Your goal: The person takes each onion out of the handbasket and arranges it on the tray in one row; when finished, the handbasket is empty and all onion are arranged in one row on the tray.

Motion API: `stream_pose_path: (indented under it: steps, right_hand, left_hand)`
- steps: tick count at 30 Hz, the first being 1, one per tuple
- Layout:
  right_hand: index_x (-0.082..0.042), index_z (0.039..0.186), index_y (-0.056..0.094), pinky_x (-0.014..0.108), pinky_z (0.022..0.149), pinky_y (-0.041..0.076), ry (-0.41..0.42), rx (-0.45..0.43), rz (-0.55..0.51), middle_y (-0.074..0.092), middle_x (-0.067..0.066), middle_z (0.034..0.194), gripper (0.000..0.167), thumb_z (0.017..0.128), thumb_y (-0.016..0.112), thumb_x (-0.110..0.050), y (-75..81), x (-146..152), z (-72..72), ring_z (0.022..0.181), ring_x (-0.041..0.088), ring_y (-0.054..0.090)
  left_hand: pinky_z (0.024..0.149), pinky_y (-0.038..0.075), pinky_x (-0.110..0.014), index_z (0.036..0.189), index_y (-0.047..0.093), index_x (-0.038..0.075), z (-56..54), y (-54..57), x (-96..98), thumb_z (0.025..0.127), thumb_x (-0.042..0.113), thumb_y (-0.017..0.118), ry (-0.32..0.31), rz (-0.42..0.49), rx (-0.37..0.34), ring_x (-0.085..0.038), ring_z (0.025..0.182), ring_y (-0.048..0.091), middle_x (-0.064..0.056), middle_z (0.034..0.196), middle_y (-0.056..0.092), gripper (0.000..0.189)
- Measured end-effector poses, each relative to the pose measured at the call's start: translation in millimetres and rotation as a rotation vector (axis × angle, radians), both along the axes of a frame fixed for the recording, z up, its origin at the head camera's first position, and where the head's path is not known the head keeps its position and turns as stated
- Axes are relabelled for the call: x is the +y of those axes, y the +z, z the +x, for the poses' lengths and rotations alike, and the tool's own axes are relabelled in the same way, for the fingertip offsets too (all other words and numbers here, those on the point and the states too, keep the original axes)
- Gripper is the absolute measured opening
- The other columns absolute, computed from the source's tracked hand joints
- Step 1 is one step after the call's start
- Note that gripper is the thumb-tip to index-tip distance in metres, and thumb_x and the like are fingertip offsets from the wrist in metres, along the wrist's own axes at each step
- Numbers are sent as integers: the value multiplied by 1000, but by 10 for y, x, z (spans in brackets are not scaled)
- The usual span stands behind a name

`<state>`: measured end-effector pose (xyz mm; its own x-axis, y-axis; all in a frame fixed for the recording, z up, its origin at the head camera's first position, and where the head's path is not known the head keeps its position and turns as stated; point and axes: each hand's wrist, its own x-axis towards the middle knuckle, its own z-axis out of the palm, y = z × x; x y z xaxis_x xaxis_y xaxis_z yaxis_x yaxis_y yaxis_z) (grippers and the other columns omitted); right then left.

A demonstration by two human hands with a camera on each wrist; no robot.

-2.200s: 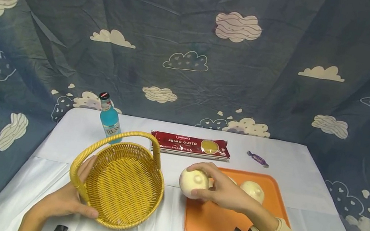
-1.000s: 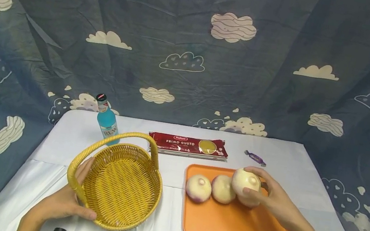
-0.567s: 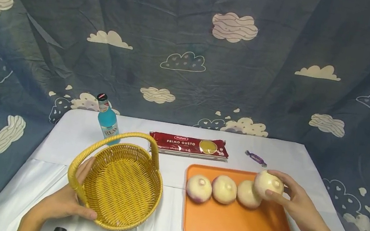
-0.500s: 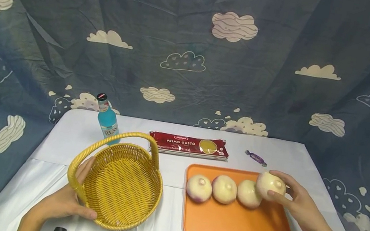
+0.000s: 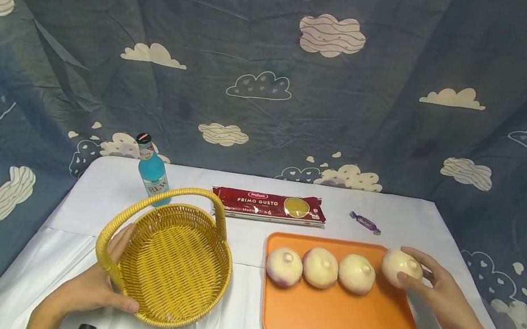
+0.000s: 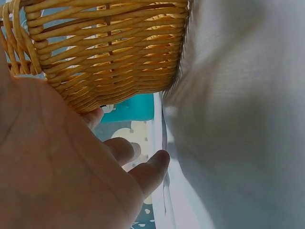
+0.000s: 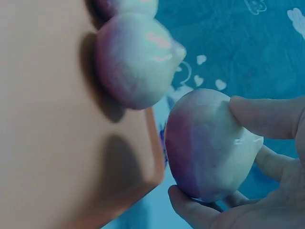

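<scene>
My right hand [image 5: 440, 293] grips a white-and-purple turnip [image 5: 398, 268], thumb on one side and fingers on the other. The turnip hangs over the back right corner of the orange tray [image 5: 336, 325]. In the right wrist view this held turnip [image 7: 205, 148] is apart from the tray, with a shadow on the tray's surface. Three more turnips [image 5: 320, 268] sit in a row along the tray's back. My left hand [image 5: 91, 287] rests against the left side of a yellow wicker basket [image 5: 177, 266], its thumb along the front rim. The left wrist view shows loosely extended fingers beside the wicker wall [image 6: 114, 52].
Behind the basket stands a bottle of blue drink [image 5: 153, 170]. A red spaghetti packet [image 5: 268, 205] lies at the back middle, with a purple wrapped candy [image 5: 365, 222] to its right. A dark cloud-patterned cloth [image 5: 260, 118] hangs behind the white table.
My right hand has carried its turnip rightward across the tray, past the other turnips, then lower at the back right corner. The left hand and basket have stayed in place.
</scene>
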<state>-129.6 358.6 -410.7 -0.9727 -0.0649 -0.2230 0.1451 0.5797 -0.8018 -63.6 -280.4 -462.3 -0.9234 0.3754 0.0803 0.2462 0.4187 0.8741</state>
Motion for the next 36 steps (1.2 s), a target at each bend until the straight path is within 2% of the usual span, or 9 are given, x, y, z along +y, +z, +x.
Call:
stream_pose_path:
  steps: [4, 10, 12, 21, 24, 26, 28, 31, 36]
  right_hand:
    - [-4, 157, 25, 81, 102, 23, -3, -52, 28, 17, 31, 161, 81, 96, 67, -36, -66, 31, -25, 139, 59, 16]
    - [-4, 157, 25, 81, 102, 22, -3, -97, 38, 17, 31, 161, 83, 94, 70, -36, -146, 40, -45, 138, 63, 12]
    - [-4, 156, 26, 81, 102, 22, 2, -97, 31, 17, 32, 161, 83, 93, 71, -34, -165, 43, -46, 139, 64, 11]
    - [-2, 155, 30, 81, 103, 18, 22, -96, 25, 19, 34, 159, 81, 92, 72, -33, -205, 14, -10, 140, 61, 13]
    - [-3, 156, 28, 81, 102, 21, 28, -90, 33, 18, 34, 159, 83, 92, 72, -33, -213, 22, -2, 139, 59, 17]
    - [-4, 157, 24, 81, 102, 23, 33, -88, 32, 17, 34, 159, 85, 92, 72, -32, -218, 31, 3, 139, 59, 18]
    - [-5, 158, 20, 81, 101, 23, 34, -90, 31, 15, 35, 159, 89, 92, 72, -32, -222, 37, 7, 138, 59, 19]
    - [-5, 159, 15, 82, 101, 22, 32, -100, 27, 13, 35, 159, 92, 92, 72, -32, -225, 38, 6, 139, 59, 18]
    - [-6, 160, 11, 80, 103, 22, 16, -140, 39, 7, 33, 162, 96, 92, 71, -36, -200, 48, -2, 140, 60, 16]
  left_hand:
    - [108, -4, -7, 160, -15, 16, 5, 4, -7, 68, 35, 93, 3, 3, -9, -23, 151, -21, -25, 163, -21, 143]
    - [102, -2, 0, 160, -15, 15, 7, -1, -12, 67, 32, 94, 6, -8, -12, 12, 143, -18, -26, 163, -21, 144]
    - [101, -1, 2, 160, -15, 14, 9, 2, -10, 67, 32, 94, 6, -11, -10, 15, 141, -17, -26, 163, -21, 144]
    - [101, -1, 1, 160, -15, 17, 6, 14, -15, 68, 34, 93, 2, -10, -17, 14, 142, -16, -24, 164, -21, 143]
    - [102, -3, -1, 160, -15, 17, 6, 11, -13, 68, 33, 94, 5, -10, -27, -4, 149, -19, -24, 164, -21, 144]
    - [115, -5, -16, 160, -15, 16, 3, 13, -7, 67, 33, 94, 4, -9, -29, -22, 151, -21, -24, 164, -21, 144]
    - [121, -7, -41, 160, -14, 16, -4, 17, -4, 66, 32, 95, 4, -10, -26, -39, 149, -22, -24, 164, -22, 145]
    - [108, -9, -75, 161, -14, 21, -15, 28, -8, 63, 30, 96, 3, -10, -17, -45, 148, -22, -23, 164, -21, 147]
    - [105, -1, -80, 160, -13, 33, 2, 76, -100, 62, 18, 96, 13, 16, -64, -42, 149, -13, -20, 166, -16, 147]
